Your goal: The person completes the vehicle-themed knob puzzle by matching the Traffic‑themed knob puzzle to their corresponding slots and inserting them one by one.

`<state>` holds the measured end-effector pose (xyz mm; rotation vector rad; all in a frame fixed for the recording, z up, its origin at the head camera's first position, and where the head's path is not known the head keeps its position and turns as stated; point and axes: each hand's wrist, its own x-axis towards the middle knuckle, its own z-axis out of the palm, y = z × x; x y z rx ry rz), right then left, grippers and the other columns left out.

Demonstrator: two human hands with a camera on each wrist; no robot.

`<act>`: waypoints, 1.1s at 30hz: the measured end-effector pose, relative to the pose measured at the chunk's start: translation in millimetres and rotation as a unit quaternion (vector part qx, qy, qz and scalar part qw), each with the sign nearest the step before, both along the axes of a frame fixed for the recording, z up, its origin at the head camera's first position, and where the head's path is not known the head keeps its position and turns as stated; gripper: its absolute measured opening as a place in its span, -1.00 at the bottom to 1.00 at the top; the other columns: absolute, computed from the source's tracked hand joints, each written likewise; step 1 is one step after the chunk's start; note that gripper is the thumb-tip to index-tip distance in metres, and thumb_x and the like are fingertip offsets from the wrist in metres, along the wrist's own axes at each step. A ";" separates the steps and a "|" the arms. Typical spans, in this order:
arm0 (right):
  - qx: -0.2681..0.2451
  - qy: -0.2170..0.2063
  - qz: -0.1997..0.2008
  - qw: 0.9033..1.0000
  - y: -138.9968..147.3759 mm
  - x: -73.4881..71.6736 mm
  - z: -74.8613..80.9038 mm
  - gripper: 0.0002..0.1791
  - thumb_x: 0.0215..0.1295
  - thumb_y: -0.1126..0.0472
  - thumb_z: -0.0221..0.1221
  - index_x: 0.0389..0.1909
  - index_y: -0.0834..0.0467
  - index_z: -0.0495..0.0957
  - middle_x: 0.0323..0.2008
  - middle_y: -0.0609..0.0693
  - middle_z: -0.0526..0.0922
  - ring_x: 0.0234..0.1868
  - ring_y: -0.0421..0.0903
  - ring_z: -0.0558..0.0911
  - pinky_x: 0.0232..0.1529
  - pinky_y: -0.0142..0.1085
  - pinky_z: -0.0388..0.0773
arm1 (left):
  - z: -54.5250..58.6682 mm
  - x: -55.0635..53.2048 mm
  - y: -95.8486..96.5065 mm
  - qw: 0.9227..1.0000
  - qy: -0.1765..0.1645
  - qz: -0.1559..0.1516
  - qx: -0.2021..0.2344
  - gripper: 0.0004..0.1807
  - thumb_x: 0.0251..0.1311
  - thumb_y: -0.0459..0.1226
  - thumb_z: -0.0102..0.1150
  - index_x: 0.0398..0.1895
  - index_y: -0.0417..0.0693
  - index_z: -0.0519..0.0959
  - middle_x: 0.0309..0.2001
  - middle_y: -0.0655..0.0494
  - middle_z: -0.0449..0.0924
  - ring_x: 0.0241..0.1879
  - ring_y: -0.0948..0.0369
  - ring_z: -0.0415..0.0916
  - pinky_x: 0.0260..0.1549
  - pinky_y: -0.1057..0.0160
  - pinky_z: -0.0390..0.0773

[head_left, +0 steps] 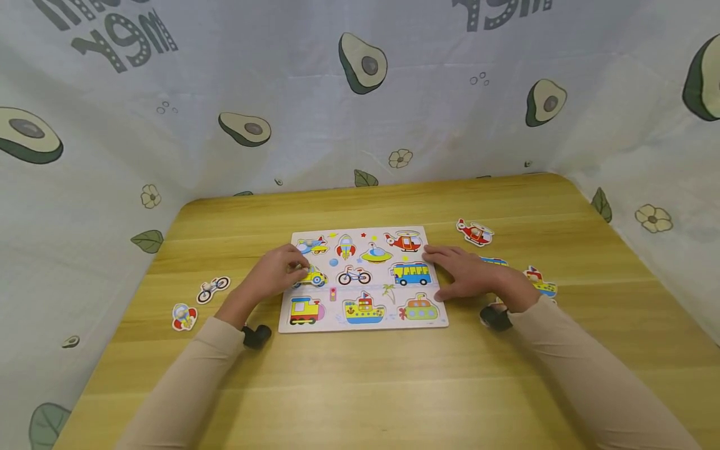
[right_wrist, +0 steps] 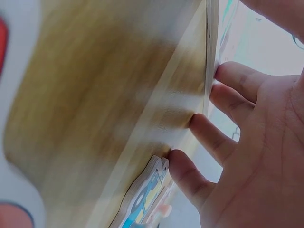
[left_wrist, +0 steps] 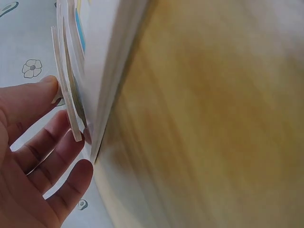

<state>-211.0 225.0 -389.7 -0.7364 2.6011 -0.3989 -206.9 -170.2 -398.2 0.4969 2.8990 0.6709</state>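
Note:
A pale wooden puzzle board [head_left: 360, 324] with printed vehicles lies flat on the table. My left hand [head_left: 275, 272] is at its left side and pinches a yellow car piece [head_left: 317, 277] over the car picture. Seen from the left wrist, this thin piece [left_wrist: 71, 102] stands slightly tilted, close against the board's face, with the thumb on its knob side. Along the board's right edge, my right hand [head_left: 469, 275] rests with fingers extended. In the right wrist view, its fingertips [right_wrist: 223, 71] touch that edge, and a bus piece [right_wrist: 145, 202] lies near the little finger.
Left of the board lie a bicycle piece [head_left: 212, 289] and a rocket piece [head_left: 184, 317]. On the right are a helicopter piece [head_left: 475, 233] and a ship piece [head_left: 541, 282], with others partly hidden by my right wrist. A patterned cloth [head_left: 315, 156] hangs behind the table [head_left: 360, 387].

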 end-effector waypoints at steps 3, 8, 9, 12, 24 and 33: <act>0.001 -0.001 -0.002 1.000 -0.3 -0.5 -0.4 -0.01 0.14 -0.11 0.35 0.49 0.21 0.17 0.55 0.20 0.07 0.51 0.36 0.06 0.31 0.46 0.10 | -0.4 0.3 1.0 1.000 -0.002 -0.001 0.002 -0.80 0.27 -0.22 0.26 -0.12 -0.09 0.72 0.02 -0.03 0.59 -0.07 0.06 0.52 0.03 0.05 0.58; -0.003 0.006 -0.002 1.000 0.8 -1.0 -2.6 -0.03 0.12 -0.09 0.36 0.48 0.23 0.19 0.54 0.22 0.09 0.50 0.37 0.07 0.30 0.47 0.11 | 0.3 0.2 3.8 1.000 -0.007 0.000 -0.002 -0.79 0.27 -0.21 0.27 -0.11 -0.10 0.72 0.03 -0.03 0.60 0.02 0.04 0.54 0.14 0.01 0.56; -0.004 0.009 -0.002 1.000 1.3 -1.1 -3.0 -0.03 0.13 -0.09 0.36 0.48 0.23 0.19 0.54 0.22 0.09 0.50 0.37 0.08 0.30 0.47 0.11 | 0.5 0.0 4.3 1.000 -0.006 -0.001 -0.005 -0.79 0.27 -0.21 0.27 -0.11 -0.09 0.72 0.03 -0.03 0.60 0.03 0.03 0.54 0.16 0.01 0.56; -0.007 0.013 -0.002 1.000 2.6 -1.1 -3.4 -0.03 0.13 -0.09 0.36 0.47 0.23 0.20 0.54 0.22 0.11 0.49 0.36 0.09 0.29 0.46 0.13 | 1.1 -1.1 6.3 1.000 -0.003 -0.004 -0.016 -0.79 0.27 -0.20 0.27 -0.10 -0.08 0.72 0.04 -0.02 0.61 0.08 0.03 0.53 0.20 0.00 0.54; -0.011 0.015 0.005 1.000 0.9 -1.1 -1.0 -0.02 0.12 -0.12 0.36 0.47 0.24 0.20 0.53 0.23 0.12 0.49 0.37 0.11 0.29 0.46 0.14 | -1.9 -0.3 6.9 1.000 0.004 -0.008 -0.026 -0.80 0.26 -0.20 0.28 -0.12 -0.06 0.74 0.00 0.00 0.63 0.07 0.02 0.53 0.17 0.01 0.54; -0.012 0.015 0.004 1.000 0.2 -0.2 -2.1 -0.02 0.12 -0.12 0.37 0.47 0.24 0.20 0.53 0.24 0.11 0.48 0.39 0.10 0.28 0.46 0.14 | -2.2 -0.9 9.7 0.999 0.012 -0.008 -0.038 -0.82 0.25 -0.24 0.28 -0.17 -0.08 0.76 -0.10 0.03 0.65 -0.04 0.07 0.53 0.05 0.07 0.56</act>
